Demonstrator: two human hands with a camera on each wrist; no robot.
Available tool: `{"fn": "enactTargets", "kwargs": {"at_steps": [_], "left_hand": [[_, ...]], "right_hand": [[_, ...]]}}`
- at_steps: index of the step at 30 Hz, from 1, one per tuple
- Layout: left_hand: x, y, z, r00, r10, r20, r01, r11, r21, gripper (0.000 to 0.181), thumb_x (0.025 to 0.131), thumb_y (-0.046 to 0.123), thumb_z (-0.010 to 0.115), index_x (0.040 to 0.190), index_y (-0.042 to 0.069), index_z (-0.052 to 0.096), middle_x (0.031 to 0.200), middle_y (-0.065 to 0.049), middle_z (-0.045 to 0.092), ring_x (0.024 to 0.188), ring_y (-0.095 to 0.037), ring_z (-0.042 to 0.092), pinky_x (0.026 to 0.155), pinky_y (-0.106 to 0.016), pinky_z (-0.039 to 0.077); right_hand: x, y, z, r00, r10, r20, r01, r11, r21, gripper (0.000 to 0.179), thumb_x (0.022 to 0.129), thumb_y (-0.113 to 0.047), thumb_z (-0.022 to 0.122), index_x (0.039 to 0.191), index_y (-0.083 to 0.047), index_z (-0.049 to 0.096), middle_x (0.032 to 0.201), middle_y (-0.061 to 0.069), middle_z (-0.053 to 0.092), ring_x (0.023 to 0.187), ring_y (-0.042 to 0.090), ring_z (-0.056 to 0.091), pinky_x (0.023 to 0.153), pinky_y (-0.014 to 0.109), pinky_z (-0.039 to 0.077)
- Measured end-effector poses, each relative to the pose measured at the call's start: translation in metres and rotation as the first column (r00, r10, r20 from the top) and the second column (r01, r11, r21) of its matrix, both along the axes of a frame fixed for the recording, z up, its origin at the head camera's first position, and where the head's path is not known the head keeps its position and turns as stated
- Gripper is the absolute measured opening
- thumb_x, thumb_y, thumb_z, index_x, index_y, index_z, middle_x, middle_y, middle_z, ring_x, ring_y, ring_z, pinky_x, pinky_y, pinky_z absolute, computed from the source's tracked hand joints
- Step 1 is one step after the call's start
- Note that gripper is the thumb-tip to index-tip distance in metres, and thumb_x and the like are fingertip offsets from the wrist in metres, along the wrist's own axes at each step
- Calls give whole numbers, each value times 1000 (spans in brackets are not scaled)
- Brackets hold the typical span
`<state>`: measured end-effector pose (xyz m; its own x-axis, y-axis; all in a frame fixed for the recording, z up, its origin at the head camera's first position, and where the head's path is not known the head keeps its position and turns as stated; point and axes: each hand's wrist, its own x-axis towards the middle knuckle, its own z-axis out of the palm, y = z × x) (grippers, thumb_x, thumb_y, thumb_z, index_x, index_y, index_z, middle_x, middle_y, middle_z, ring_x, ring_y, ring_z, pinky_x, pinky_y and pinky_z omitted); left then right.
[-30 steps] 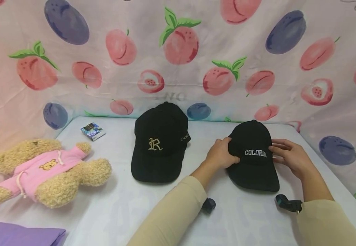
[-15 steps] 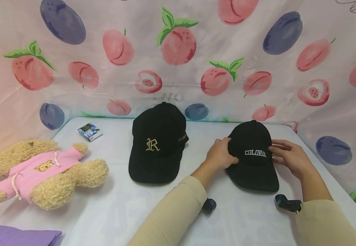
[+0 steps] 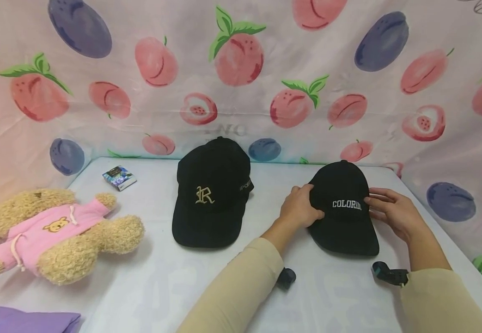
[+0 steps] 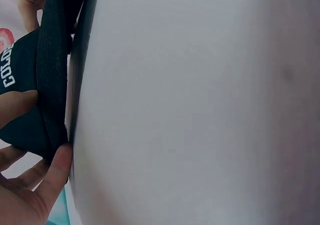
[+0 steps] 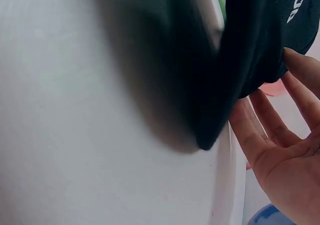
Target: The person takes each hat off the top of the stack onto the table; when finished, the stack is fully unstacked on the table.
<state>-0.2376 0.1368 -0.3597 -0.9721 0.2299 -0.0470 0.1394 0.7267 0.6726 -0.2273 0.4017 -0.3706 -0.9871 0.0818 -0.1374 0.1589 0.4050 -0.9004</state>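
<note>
A black baseball cap (image 3: 342,208) with white COLORADO lettering stands at the right of the white table, brim toward me. My left hand (image 3: 299,207) grips its left side, thumb on the front of the crown and the other fingers at the side, as the left wrist view confirms. On the cap's other side, my right hand (image 3: 396,212) touches it with fairly straight fingers. The thumb (image 5: 302,67) meets the crown in the right wrist view. A second, larger black cap (image 3: 211,199), with a gold letter R, sits to the left of the hands.
A teddy bear (image 3: 57,238) in a pink top lies at the left. Behind it is a small blue-flowered box (image 3: 119,177). Purple cloth (image 3: 24,319) occupies the front left corner. A fruit-print curtain (image 3: 241,106) backs the table (image 3: 149,286).
The view has turned slightly right, so the bear, box and R cap appear shifted left. Both hands stay on the COLORADO cap, with hardly any movement of their own.
</note>
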Motion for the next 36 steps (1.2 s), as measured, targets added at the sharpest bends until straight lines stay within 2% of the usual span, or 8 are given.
{"fn": "enactTargets", "kwargs": {"at_steps": [6,14,22,24,26,30,33,36], "left_hand": [[-1,4,-1,1000,11,5,-11,1000,7,73,87,33,83,152,23,51,141,-4,57,127,-22,60,104,-31,50],[-1,6,-1,1000,7,-19,-6,999,39,74,85,29,85,150,20,53,140,-5,57,126,-21,61,105,-28,49],[0,8,-1,1000,-16,1,15,995,94,73,83,25,85,149,18,54,140,-6,57,129,-18,58,108,-26,47],[0,9,0,1000,-18,12,17,995,100,74,83,25,85,150,18,53,142,-6,56,130,-18,57,109,-27,46],[0,11,0,999,-17,31,13,994,110,75,83,24,85,150,18,52,144,-7,54,131,-18,56,110,-27,46],[0,13,0,998,-26,57,18,991,133,77,83,22,85,152,16,50,147,-8,51,134,-19,54,112,-27,45],[1,15,0,997,-34,67,22,986,163,78,83,21,85,152,14,49,147,-10,50,135,-20,53,114,-27,44],[2,16,0,995,-50,82,34,982,188,80,82,21,85,153,13,48,149,-10,48,137,-19,51,114,-27,43]], "right_hand": [[3,-4,4,1000,-2,6,2,1000,21,76,102,-32,66,159,3,30,158,31,33,91,-14,61,84,14,57],[7,-9,9,1000,-23,-12,25,994,110,78,103,-37,64,161,-1,26,159,36,31,91,-12,57,81,12,56],[14,-10,9,996,-63,-61,72,984,162,74,104,-32,61,161,0,26,156,37,34,88,-14,55,78,12,56],[15,-12,10,994,-69,-84,84,979,187,72,105,-30,61,161,0,27,154,38,37,94,-5,61,76,12,56],[16,-15,10,992,-74,-104,94,973,210,71,105,-28,60,161,0,27,153,38,37,107,15,67,75,11,56],[17,-20,12,987,-87,-137,119,962,244,68,105,-25,58,161,0,28,154,40,37,134,54,49,70,7,52],[17,-22,13,982,-109,-156,147,954,261,64,105,-20,58,159,2,32,154,38,38,136,56,47,73,7,53],[19,-23,14,981,-126,-151,164,946,279,57,106,-19,56,155,4,38,155,37,39,137,55,47,96,32,58]]}}
